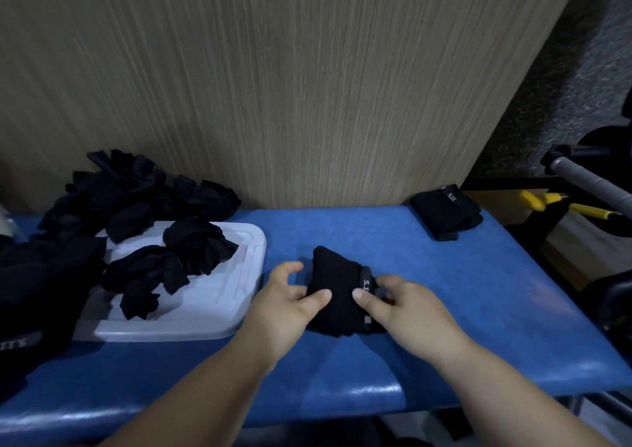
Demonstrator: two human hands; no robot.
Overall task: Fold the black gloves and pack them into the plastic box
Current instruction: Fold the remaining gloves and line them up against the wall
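We see the left hand (pixel 290 298) with its fingers half curled. The thumb pinches the near-left edge of a folded black fabric glove (pixel 337 275) against the lower fingers, while the index finger arches clear above the cloth. The right hand (pixel 407 306) grasps the same glove from the other side, thumb pressing the lettered wrist tab and the other fingers curled in behind it. Both forearms reach in from the near edge, palms down, angled toward each other.

The glove lies on the blue padded worktop (pixel 496 293), just right of the white plastic box (pixel 251 269). On that box rest 2 crumpled black glove clumps (pixel 147 275). Behind and left of it we find a loose heap of black gloves (pixel 130 190). Well right of the box, at the worktop's far edge, sits 1 folded black glove bundle (pixel 444 212).
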